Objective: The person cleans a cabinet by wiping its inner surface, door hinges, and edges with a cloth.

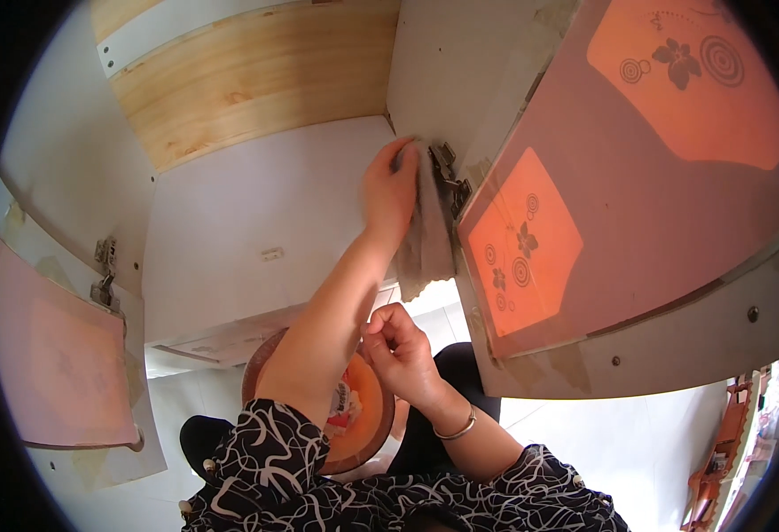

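Note:
A grey cloth (426,239) hangs from my left hand (392,183), whose fingers grip its top beside the right inner wall of a white cabinet (243,206). The cloth lies next to a metal door hinge (451,179). My right hand (399,352), with a bangle on its wrist, is below and holds nothing that I can see; its fingers are curled in near the left forearm. Under the forearms stands a round orange basin or bin (369,425) with crumpled wrappers inside, partly hidden by the left arm.
An open cabinet door with orange flower-patterned panels (525,246) fills the right side. Another open door (63,346) is at the left, on its own hinge (104,272). A wooden back panel (249,80) stands behind the shelf. A brown wooden item (722,459) is at the lower right.

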Tool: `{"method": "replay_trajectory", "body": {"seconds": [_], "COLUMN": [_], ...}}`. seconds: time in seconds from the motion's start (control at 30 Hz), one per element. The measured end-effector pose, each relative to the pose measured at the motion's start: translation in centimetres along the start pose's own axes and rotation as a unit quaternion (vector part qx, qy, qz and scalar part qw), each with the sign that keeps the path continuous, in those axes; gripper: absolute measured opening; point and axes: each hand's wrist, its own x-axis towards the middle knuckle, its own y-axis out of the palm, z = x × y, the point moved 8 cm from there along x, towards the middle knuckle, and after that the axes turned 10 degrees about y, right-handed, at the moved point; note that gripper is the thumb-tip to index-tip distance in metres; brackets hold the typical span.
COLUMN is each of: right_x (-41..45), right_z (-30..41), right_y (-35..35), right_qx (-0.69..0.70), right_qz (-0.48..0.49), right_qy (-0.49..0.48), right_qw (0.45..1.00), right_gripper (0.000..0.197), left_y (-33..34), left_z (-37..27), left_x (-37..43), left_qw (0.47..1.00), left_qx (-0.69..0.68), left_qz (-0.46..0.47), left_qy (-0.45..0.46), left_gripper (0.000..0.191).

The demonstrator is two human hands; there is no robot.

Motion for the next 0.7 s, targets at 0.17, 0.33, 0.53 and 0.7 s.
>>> {"method": "replay_trajectory", "body": {"seconds": [0.17, 0.33, 0.53, 0.7], "right_x": [0.0, 0.0, 0.2, 0.3], "right_z": [1.6, 2.4, 1.6, 0.9], "right_y": [-0.1, -0.9, 0.0, -0.5], "right_qx": [0.034, 0.024, 0.036, 0.023], "right_qz": [-0.017, -0.059, -0.025, -0.037], "right_qy": [-0.014, -0.044, -0.018, -0.006], "right_qw": [0.999, 0.997, 0.999, 0.999], "right_gripper": [0.014, 0.014, 0.012, 0.010], "left_y": [2.3, 4.2, 4.5, 3.1], "left_z": [-0.3, -0.3, 3.4, 2.5], "left_x": [2.0, 3.2, 5.2, 2.4], "left_qw": [0.989, 0.966, 0.913, 0.939], "left_qx": [0.096, 0.244, 0.353, 0.302], "left_qz": [0.006, 0.067, 0.200, 0.163], "left_qy": [0.112, 0.054, 0.036, 0.010], "left_gripper": [0.033, 0.023, 0.024, 0.025]}}
